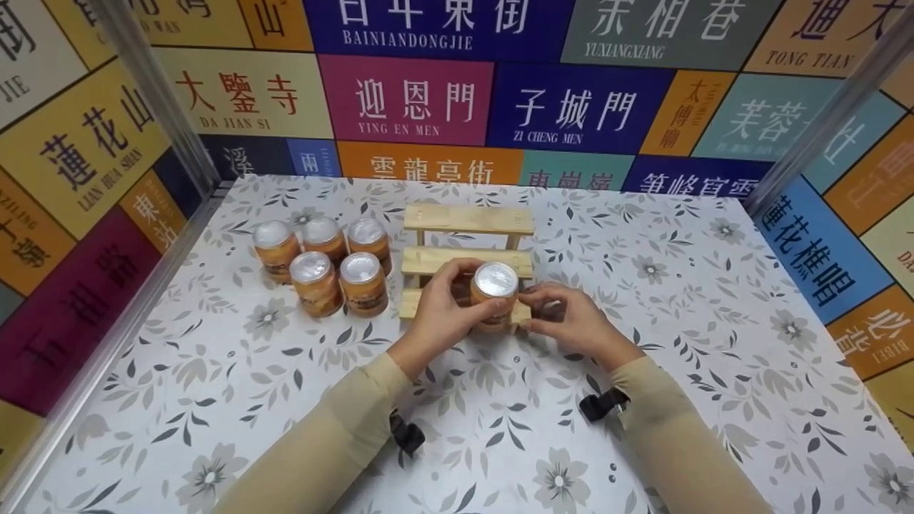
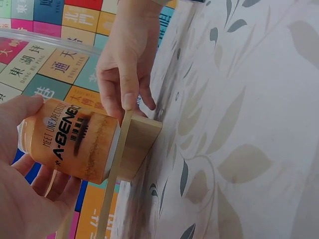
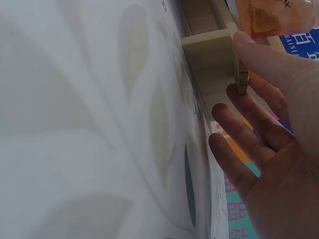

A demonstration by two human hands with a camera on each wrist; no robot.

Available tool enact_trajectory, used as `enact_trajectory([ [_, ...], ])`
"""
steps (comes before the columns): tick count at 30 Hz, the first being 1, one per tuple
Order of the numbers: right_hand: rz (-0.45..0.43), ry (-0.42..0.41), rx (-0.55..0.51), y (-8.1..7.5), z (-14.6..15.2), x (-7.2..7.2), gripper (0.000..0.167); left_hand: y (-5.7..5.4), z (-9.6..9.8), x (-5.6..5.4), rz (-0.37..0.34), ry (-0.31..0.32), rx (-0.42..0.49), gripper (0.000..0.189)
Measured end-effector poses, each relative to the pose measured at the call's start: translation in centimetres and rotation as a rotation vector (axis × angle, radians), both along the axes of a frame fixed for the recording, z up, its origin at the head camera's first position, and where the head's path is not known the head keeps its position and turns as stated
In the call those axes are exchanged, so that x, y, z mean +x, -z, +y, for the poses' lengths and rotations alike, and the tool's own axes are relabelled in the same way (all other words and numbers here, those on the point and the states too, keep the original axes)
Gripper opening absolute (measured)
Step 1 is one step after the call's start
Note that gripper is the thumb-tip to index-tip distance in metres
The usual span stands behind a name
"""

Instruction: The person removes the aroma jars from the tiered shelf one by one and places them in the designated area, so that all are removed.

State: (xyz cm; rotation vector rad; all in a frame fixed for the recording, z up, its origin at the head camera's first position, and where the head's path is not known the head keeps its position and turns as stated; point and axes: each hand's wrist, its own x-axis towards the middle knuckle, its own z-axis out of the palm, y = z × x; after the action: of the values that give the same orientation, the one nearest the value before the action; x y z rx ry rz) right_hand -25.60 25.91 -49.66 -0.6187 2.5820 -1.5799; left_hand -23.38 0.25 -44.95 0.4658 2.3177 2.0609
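My left hand [image 1: 444, 308] grips an orange can [image 1: 494, 280] with a silver top, thumb on one side and fingers round the other. In the left wrist view the can [image 2: 75, 142] carries black lettering, and its base meets the edge of a wooden board. That board is the lowest step of a small three-step wooden rack [image 1: 468, 220]. At the rack's right end, my right hand [image 1: 577, 318] pinches the end of the lowest board [image 3: 240, 64] between thumb and index finger; its other fingers stand free below, as the right wrist view shows.
Several more orange cans [image 1: 314, 282] with silver tops stand upright in a group left of the rack. A white cloth with grey flowers and leaves [image 1: 557, 475] covers the table. Panels with colourful printed signs [image 1: 407, 100] rise behind and at both sides.
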Motion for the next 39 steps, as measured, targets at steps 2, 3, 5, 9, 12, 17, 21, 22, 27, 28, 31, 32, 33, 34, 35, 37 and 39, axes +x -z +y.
enact_trajectory([
  [2,0.004,-0.002,0.002,0.0,0.0,-0.1,0.036,0.0,-0.2,0.1,-0.008,-0.003,0.011,0.058],
  [3,0.005,-0.003,0.001,0.0,0.0,-0.1,0.037,0.0,-0.3,0.1,-0.012,-0.006,0.010,0.058],
  [5,0.004,-0.003,-0.001,0.0,-0.1,-0.1,0.036,0.1,-0.5,0.3,-0.019,-0.011,0.015,0.057],
  [9,-0.010,0.009,-0.001,0.0,0.0,-0.1,0.037,-0.2,-1.3,0.6,-0.024,-0.020,0.025,0.057],
  [12,-0.021,0.021,0.007,-0.1,0.0,0.0,0.037,-0.6,-2.4,0.9,-0.011,-0.045,0.034,0.058],
  [17,-0.005,0.010,0.006,-0.2,0.1,-0.1,0.037,-1.5,-4.7,1.1,0.048,-0.118,0.021,0.058],
  [21,0.004,0.001,0.002,0.0,0.1,-0.1,0.038,-1.9,-6.7,1.2,0.066,-0.159,0.013,0.059],
  [22,0.003,0.003,0.002,0.0,0.1,-0.1,0.038,-2.1,-7.2,1.2,0.066,-0.167,0.014,0.060],
  [27,-0.017,0.006,-0.009,0.0,-0.1,0.0,0.039,-3.0,-9.6,1.4,0.078,-0.203,0.027,0.060],
  [28,-0.021,0.005,-0.012,0.0,-0.2,0.0,0.039,-3.2,-10.1,1.6,0.080,-0.215,0.028,0.060],
  [31,-0.020,-0.006,-0.010,-0.1,-0.3,0.0,0.040,-4.1,-11.7,2.0,0.078,-0.245,0.031,0.060],
  [32,-0.021,-0.009,-0.012,-0.1,-0.3,0.0,0.040,-4.3,-12.3,2.2,0.080,-0.258,0.031,0.061],
  [33,-0.024,-0.007,-0.012,-0.1,-0.3,0.0,0.040,-4.5,-12.8,2.3,0.082,-0.269,0.033,0.060],
  [34,-0.026,-0.005,-0.014,-0.2,-0.3,0.0,0.040,-4.7,-13.3,2.4,0.084,-0.279,0.033,0.060],
  [35,-0.030,-0.001,-0.014,-0.2,-0.3,0.1,0.040,-4.8,-13.8,2.5,0.087,-0.290,0.037,0.060],
  [37,-0.036,0.003,-0.018,-0.2,-0.2,0.1,0.040,-4.9,-14.7,2.6,0.092,-0.313,0.054,0.059],
  [39,-0.039,0.007,-0.020,-0.2,-0.2,0.1,0.040,-5.0,-15.6,2.6,0.097,-0.338,0.074,0.057],
])
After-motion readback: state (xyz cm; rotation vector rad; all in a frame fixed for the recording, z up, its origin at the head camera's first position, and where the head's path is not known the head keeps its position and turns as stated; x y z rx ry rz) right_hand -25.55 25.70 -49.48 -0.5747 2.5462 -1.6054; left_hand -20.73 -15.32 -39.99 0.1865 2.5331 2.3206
